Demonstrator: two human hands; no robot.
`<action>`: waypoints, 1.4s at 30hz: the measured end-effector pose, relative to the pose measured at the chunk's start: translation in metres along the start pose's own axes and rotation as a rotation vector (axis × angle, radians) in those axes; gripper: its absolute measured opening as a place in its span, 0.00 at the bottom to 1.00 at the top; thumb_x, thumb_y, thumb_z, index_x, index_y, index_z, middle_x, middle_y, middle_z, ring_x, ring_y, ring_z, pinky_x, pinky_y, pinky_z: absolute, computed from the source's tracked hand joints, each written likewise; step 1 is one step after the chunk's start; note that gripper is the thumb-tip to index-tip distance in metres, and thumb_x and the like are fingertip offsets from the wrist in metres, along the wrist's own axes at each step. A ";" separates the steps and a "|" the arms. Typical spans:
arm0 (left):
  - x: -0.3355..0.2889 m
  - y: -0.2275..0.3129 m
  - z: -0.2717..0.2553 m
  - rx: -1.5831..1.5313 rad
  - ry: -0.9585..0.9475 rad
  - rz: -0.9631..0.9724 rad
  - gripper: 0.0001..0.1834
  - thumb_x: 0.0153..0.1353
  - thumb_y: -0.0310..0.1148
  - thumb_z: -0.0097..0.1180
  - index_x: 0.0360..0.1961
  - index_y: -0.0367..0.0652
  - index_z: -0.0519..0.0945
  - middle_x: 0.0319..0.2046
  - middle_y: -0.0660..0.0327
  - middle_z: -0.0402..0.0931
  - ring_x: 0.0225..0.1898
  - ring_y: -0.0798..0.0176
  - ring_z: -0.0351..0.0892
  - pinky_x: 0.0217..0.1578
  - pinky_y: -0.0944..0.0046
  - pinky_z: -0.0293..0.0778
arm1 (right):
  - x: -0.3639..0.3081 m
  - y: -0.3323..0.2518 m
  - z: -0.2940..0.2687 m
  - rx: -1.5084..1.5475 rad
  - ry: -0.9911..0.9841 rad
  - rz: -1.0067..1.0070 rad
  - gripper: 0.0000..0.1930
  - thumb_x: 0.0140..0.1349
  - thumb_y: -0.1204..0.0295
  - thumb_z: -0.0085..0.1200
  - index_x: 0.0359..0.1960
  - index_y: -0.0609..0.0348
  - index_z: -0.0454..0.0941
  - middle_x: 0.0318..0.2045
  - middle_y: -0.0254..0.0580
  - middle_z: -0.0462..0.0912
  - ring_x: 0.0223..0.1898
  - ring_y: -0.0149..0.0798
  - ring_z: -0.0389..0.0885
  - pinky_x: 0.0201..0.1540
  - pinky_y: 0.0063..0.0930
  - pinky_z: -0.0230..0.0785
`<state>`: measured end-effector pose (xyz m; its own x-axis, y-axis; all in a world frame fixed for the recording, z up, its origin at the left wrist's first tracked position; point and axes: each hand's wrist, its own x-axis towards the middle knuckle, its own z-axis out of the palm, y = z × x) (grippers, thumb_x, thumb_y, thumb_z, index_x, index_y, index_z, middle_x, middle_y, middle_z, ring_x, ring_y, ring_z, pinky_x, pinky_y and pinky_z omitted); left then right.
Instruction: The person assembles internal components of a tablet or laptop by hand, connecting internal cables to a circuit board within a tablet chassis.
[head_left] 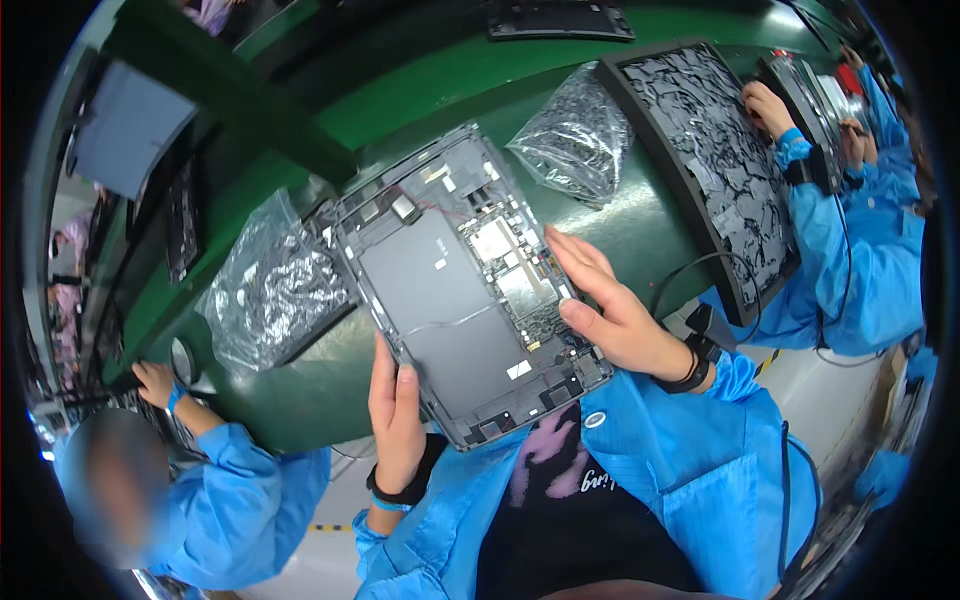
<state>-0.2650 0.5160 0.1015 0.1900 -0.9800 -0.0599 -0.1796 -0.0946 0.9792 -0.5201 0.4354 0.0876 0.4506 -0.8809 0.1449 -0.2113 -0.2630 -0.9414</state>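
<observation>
Between my two hands is an opened tablet point(425, 290), tilted, with its inside facing up. A large dark battery fills its left and middle part, and a circuit board point(510, 270) with silvery shields runs along the right. My left hand point(395, 405) grips the tablet's lower left edge, thumb on the rim. At the right edge my right hand point(610, 310) holds it, thumb resting over the rim beside the board. The fingers beneath the tablet are hidden. Both wrists wear dark bands.
Clear plastic bags point(265, 285) lie left of the tablet, another bag point(575, 135) beyond it. A black tray point(690, 130) of dark parts stands on the green bench point(400, 130) at right. Co-workers in blue sleeves point(240, 500) work on both sides. A black cable point(700, 258) loops near my right hand.
</observation>
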 end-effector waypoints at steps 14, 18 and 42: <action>-0.001 0.031 0.010 -0.231 0.178 -0.065 0.33 0.69 0.31 0.44 0.70 0.29 0.49 0.64 0.48 0.60 0.64 0.59 0.61 0.65 0.62 0.52 | 0.006 -0.025 0.003 -0.022 0.015 -0.029 0.31 0.67 0.70 0.49 0.69 0.65 0.54 0.72 0.53 0.49 0.74 0.50 0.37 0.71 0.44 0.32; 0.027 0.045 0.009 -0.354 0.064 0.061 0.36 0.68 0.35 0.45 0.70 0.29 0.46 0.68 0.47 0.54 0.67 0.57 0.56 0.67 0.61 0.47 | 0.037 -0.048 -0.009 0.593 0.182 0.146 0.35 0.64 0.69 0.51 0.69 0.71 0.50 0.67 0.54 0.60 0.67 0.42 0.61 0.68 0.35 0.52; 0.153 0.056 -0.120 -1.527 -0.084 0.185 0.10 0.58 0.17 0.50 0.38 0.43 0.70 0.34 0.63 0.68 0.35 0.65 0.65 0.41 0.64 0.65 | 0.325 0.004 -0.010 -0.109 -0.022 -0.271 0.13 0.63 0.64 0.54 0.38 0.63 0.80 0.26 0.34 0.81 0.23 0.22 0.72 0.24 0.19 0.65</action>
<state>-0.1300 0.3820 0.1700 0.2143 -0.9691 0.1219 0.9438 0.2376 0.2298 -0.3834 0.1443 0.1341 0.5216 -0.7645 0.3788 -0.1721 -0.5291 -0.8309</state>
